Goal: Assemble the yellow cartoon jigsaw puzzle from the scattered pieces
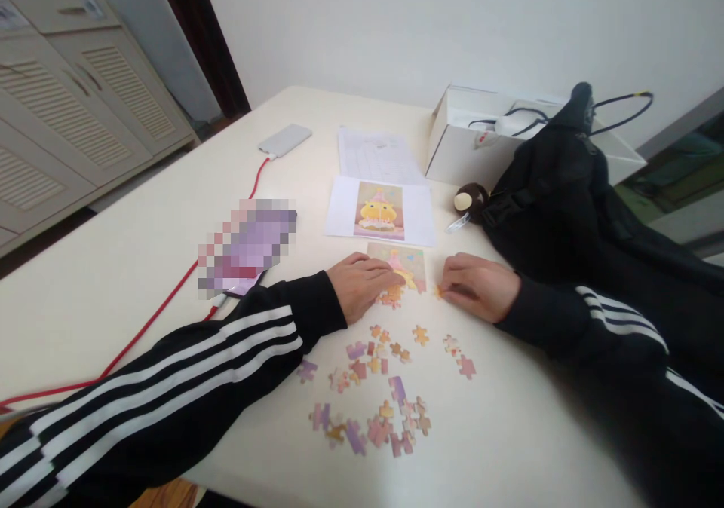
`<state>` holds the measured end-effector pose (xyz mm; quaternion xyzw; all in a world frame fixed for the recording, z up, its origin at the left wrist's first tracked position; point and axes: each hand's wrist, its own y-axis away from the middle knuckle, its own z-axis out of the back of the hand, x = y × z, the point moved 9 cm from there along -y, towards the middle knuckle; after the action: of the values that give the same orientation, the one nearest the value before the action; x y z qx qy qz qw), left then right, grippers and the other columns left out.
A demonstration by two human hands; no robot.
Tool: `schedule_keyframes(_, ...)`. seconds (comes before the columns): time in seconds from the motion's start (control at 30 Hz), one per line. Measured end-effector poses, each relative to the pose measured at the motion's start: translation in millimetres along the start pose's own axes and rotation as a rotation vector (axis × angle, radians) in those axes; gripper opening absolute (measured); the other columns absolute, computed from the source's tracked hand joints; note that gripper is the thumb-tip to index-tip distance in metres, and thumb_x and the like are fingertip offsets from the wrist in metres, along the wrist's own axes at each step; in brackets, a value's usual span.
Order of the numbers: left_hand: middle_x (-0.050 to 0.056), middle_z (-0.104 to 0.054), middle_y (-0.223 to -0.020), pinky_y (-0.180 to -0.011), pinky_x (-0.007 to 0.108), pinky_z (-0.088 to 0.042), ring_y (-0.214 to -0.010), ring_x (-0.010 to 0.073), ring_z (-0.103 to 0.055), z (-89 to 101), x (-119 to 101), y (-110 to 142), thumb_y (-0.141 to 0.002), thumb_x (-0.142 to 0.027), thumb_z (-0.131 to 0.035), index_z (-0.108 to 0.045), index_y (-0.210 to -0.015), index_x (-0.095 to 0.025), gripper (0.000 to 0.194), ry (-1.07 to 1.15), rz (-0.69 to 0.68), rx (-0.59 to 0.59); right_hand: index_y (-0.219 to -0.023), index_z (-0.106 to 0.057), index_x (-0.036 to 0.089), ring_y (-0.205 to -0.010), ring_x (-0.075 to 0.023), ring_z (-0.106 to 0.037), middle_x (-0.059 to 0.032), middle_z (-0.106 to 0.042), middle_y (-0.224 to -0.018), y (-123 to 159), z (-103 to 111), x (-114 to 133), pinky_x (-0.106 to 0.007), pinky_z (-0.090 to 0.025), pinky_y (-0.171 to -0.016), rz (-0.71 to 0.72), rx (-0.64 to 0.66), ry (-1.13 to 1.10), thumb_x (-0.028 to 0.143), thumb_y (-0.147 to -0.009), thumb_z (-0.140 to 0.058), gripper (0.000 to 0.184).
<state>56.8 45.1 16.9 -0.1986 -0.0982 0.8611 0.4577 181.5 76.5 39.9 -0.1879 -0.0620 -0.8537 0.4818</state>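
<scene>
A partly joined jigsaw puzzle (417, 263) lies flat on the white table. Over its left side rests my left hand (365, 282), fingers stretched across the joined pieces and covering some of them. To the right of the puzzle, my right hand (475, 286) has its fingers pinched on a small yellow puzzle piece (438, 291), close to the tabletop. Nearer to me, several loose puzzle pieces (380, 430) in purple, pink and yellow lie scattered. Just beyond the puzzle is a printed sheet (378, 212) with a picture of a yellow cartoon figure.
A phone (254, 244), blurred out, sits at left by a red cable (170, 297) leading to a power bank (286, 140). Another paper (376, 154) lies farther back. A black backpack (566, 169) and a white box (464, 142) stand at right.
</scene>
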Motion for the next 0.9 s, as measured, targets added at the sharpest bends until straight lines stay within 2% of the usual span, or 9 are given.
schedule_keyframes(0.17, 0.005, -0.060, -0.119, -0.094, 0.033, -0.032, -0.117, 0.0145, -0.050, 0.8, 0, 0, -0.089, -0.009, -0.033, -0.050, -0.121, -0.016, 0.036, 0.036, -0.005, -0.004, -0.091, -0.064, 0.017, -0.085, -0.0207, -0.056, -0.0095, -0.061, -0.091, 1, -10, 34, -0.031, -0.047, -0.074, 0.108, 0.057, -0.080, 0.027, -0.085, -0.058, 0.013)
schedule_keyframes(0.3, 0.005, -0.059, -0.121, -0.095, 0.034, -0.033, -0.116, 0.0159, -0.050, 2.7, -2, 0, -0.089, -0.010, -0.033, -0.047, -0.124, -0.017, 0.039, 0.054, -0.011, -0.001, -0.094, -0.063, 0.018, -0.083, -0.0189, -0.057, -0.0080, -0.061, -0.089, -2, -28, 52, -0.029, -0.047, -0.073, 0.177, 0.125, -0.136, 0.025, -0.086, -0.058, 0.012)
schedule_keyframes(0.37, 0.004, -0.052, -0.132, -0.095, 0.034, -0.034, -0.120, 0.0165, -0.048, 5.2, -4, 0, -0.089, -0.009, -0.033, -0.044, -0.128, -0.018, 0.042, 0.059, -0.040, -0.020, -0.086, -0.062, 0.017, -0.080, -0.0175, -0.056, -0.0070, -0.060, -0.086, -3, -32, 50, -0.027, -0.047, -0.071, 0.162, 0.141, -0.157, 0.023, -0.086, -0.058, 0.007)
schedule_keyframes(0.5, 0.004, -0.039, -0.144, -0.096, 0.037, -0.036, -0.125, 0.0208, -0.041, 8.5, -5, 0, -0.087, -0.008, -0.036, -0.043, -0.132, -0.018, 0.047, -0.006, -0.072, -0.058, -0.073, -0.056, 0.018, -0.075, -0.0170, -0.055, -0.0052, -0.059, -0.077, -2, -32, 39, -0.026, -0.046, -0.066, 0.095, 0.163, -0.125, 0.024, -0.087, -0.056, 0.015)
schedule_keyframes(0.6, 0.006, -0.043, -0.142, -0.095, 0.036, -0.038, -0.123, 0.0209, -0.044, 12.6, -3, 0, -0.088, -0.009, -0.036, -0.047, -0.127, -0.017, 0.042, -0.017, -0.071, -0.110, -0.089, -0.061, 0.017, -0.082, -0.0188, -0.056, -0.0077, -0.062, -0.085, 0, -27, 38, -0.029, -0.047, -0.071, 0.104, 0.148, -0.090, 0.026, -0.090, -0.052, 0.013)
schedule_keyframes(0.7, 0.008, -0.049, -0.135, -0.090, 0.035, -0.040, -0.117, 0.0203, -0.048, 20.4, -3, 1, -0.088, -0.008, -0.034, -0.050, -0.120, -0.015, 0.037, -0.020, -0.077, -0.197, -0.102, -0.063, 0.019, -0.084, -0.0184, -0.057, -0.0081, -0.062, -0.090, 2, -25, 41, -0.028, -0.047, -0.071, 0.153, 0.142, -0.056, 0.022, -0.094, -0.045, 0.021)
schedule_keyframes(0.8, 0.010, -0.051, -0.132, -0.089, 0.035, -0.041, -0.114, 0.0204, -0.050, 23.3, -3, 2, -0.086, -0.007, -0.037, -0.051, -0.118, -0.013, 0.036, -0.008, -0.080, -0.231, -0.091, -0.063, 0.020, -0.081, -0.0181, -0.058, -0.0070, -0.061, -0.088, 2, -28, 38, -0.028, -0.047, -0.068, 0.132, 0.165, -0.042, 0.022, -0.092, -0.048, 0.015)
schedule_keyframes(0.9, 0.011, -0.049, -0.133, -0.089, 0.036, -0.041, -0.115, 0.0213, -0.049, 22.5, -1, 3, -0.085, -0.008, -0.039, -0.050, -0.120, -0.013, 0.037, 0.007, -0.081, -0.233, -0.081, -0.057, 0.019, -0.088, -0.0210, -0.060, -0.0080, -0.062, -0.089, 1, -32, 32, -0.029, -0.048, -0.071, 0.064, 0.173, -0.001, 0.027, -0.088, -0.056, 0.010)
